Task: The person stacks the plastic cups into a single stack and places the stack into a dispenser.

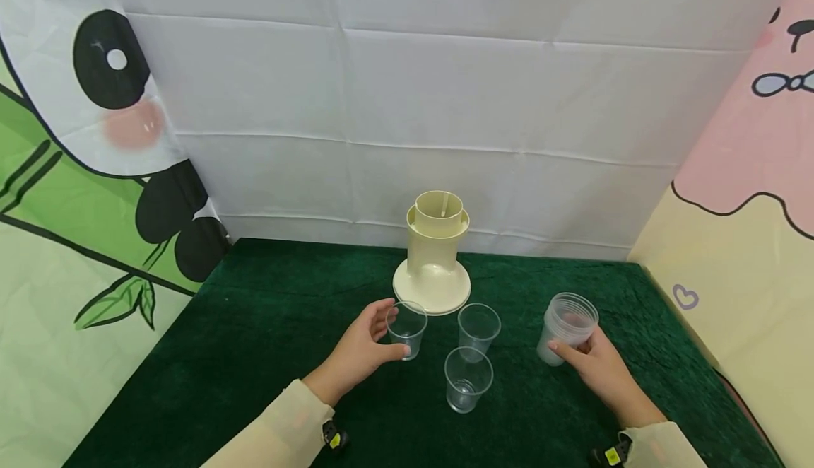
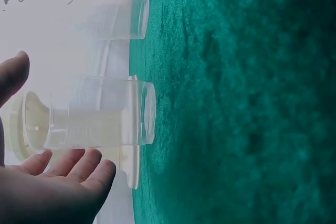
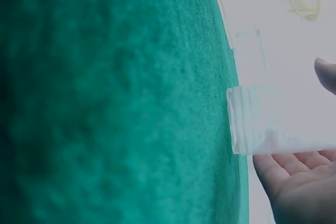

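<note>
A clear plastic cup [image 1: 410, 337] stands on the green cloth, with my left hand [image 1: 362, 351] around its left side. The left fingers are fairly straight beside the cup, and the thumb is spread apart from them in the left wrist view. My right hand [image 1: 600, 369] holds a stack of nested clear cups [image 1: 556, 337] near the right side of the table, thumb in front and fingers along the far right side. Between the hands stand two more single cups, a front one [image 1: 463, 401] and one behind it [image 1: 479, 323], both upright.
A cream plastic stand [image 1: 432, 291] with a round base and upright cylinder is at the back middle, close behind the cups. Dark green cloth [image 1: 267, 326] covers the table. A white sheet [image 1: 445, 100] hangs behind, with printed panels at both sides.
</note>
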Action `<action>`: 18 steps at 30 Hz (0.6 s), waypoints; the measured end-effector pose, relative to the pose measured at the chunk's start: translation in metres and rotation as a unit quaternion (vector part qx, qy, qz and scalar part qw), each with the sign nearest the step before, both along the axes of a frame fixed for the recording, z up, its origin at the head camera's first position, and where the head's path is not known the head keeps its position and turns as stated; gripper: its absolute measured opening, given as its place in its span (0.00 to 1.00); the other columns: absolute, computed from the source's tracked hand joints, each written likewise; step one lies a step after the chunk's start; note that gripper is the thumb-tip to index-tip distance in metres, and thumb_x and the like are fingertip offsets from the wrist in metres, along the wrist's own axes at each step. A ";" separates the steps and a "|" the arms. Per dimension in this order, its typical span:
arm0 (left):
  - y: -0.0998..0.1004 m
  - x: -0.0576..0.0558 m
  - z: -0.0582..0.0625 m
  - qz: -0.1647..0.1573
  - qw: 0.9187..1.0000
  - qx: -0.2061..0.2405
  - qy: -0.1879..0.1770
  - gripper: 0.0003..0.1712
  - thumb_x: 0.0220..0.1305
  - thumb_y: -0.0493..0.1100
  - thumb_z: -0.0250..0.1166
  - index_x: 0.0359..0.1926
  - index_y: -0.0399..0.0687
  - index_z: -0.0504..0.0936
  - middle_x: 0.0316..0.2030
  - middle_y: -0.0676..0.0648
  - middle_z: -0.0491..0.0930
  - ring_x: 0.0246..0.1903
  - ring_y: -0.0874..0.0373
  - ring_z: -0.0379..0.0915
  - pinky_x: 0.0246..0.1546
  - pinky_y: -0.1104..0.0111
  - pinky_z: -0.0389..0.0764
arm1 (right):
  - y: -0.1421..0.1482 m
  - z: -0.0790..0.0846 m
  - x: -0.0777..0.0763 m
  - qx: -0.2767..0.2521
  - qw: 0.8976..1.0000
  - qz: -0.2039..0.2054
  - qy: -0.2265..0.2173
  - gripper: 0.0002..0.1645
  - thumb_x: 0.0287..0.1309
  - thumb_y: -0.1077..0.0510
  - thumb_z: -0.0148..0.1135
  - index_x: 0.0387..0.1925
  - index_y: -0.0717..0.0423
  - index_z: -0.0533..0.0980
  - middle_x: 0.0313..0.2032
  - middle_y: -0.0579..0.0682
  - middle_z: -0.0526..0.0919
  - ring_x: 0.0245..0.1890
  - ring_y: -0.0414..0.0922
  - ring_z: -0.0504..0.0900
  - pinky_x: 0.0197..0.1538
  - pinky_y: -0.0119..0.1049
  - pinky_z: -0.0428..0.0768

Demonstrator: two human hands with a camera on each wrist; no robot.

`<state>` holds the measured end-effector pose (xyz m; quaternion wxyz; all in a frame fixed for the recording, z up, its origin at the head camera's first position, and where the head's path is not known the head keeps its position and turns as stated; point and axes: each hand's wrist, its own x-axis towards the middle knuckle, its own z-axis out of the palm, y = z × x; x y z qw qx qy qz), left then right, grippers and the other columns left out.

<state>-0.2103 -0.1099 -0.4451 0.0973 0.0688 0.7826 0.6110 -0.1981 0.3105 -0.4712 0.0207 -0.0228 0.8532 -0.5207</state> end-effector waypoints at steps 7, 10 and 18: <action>0.000 -0.003 -0.001 -0.004 1.000 -0.001 0.000 0.46 0.60 0.41 0.78 0.74 0.49 0.64 0.71 0.43 0.69 0.72 0.45 0.62 0.73 0.49 0.60 | 0.000 0.000 0.000 -0.002 1.000 -0.001 0.001 0.47 0.71 0.46 0.65 0.76 0.61 0.53 0.70 0.67 0.66 0.69 0.65 0.68 0.65 0.64 0.70; 0.000 -0.005 -0.003 -0.005 1.000 -0.006 -0.002 0.47 0.60 0.41 0.78 0.75 0.49 0.62 0.71 0.44 0.69 0.72 0.44 0.62 0.73 0.48 0.60 | 0.001 0.000 0.000 0.001 1.000 0.000 0.003 0.47 0.71 0.45 0.65 0.76 0.61 0.53 0.70 0.67 0.66 0.69 0.65 0.68 0.65 0.64 0.71; 0.002 -0.010 -0.007 -0.008 1.000 -0.019 -0.013 0.50 0.60 0.41 0.77 0.77 0.49 0.59 0.72 0.42 0.68 0.73 0.42 0.61 0.72 0.46 0.60 | 0.001 0.000 0.000 0.003 1.000 0.005 0.010 0.46 0.71 0.46 0.65 0.76 0.61 0.54 0.69 0.67 0.67 0.68 0.65 0.69 0.64 0.64 0.72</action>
